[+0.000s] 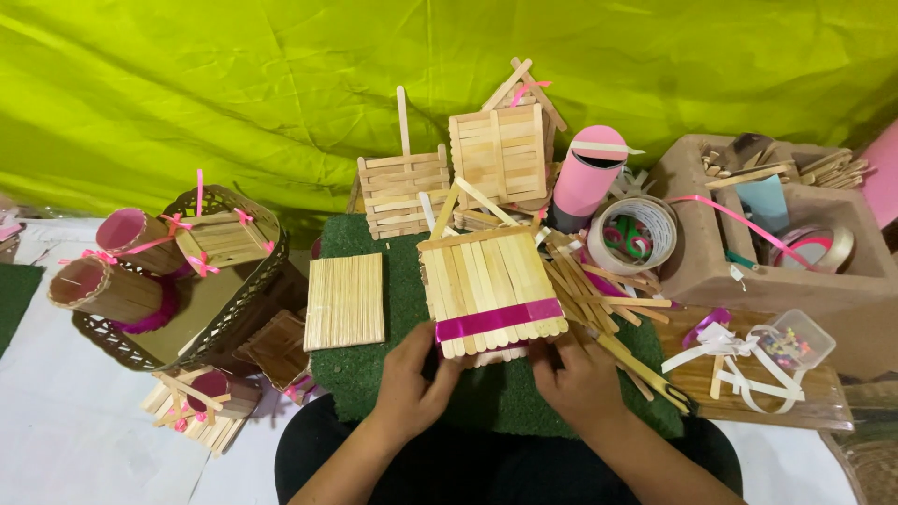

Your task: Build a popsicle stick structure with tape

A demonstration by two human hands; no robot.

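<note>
Wooden craft sticks everywhere here. Dead centre of the green mat (374,369) sits a stick box (488,285) with a pink ribbon (499,319) banded across its near end, and both hands are on it at about 6 o'clock.

What I'd worry about: that ribbon looks like it's only just lying flat, and the grip is all on the near edge, so if either hand squeezes unevenly the band could wrinkle or slide off line. The box is also tipped up toward the far side, so a slip could knock it back into the loose stick pile (608,299) at 3 o'clock, or into the tape roll (636,234) beyond at 2 o'clock.

Pose: left hand (412,374) comes up from 7 o'clock, wrist low, fingers curled and pinching the box's near left corner right under the ribbon. Right hand (580,379) mirrors it from 5 o'clock, fingers clenched on the near right corner; I can't tell if the ribbon end itself is pinched there. Forearms angle inward.

Around it: a flat stick panel (345,301) just beside the box at 9 o'clock, finished stick crates (454,168) at 12, a pink tube (585,178) at 1, and a wicker tray (243,309) with ribboned holders far out at 9.
</note>
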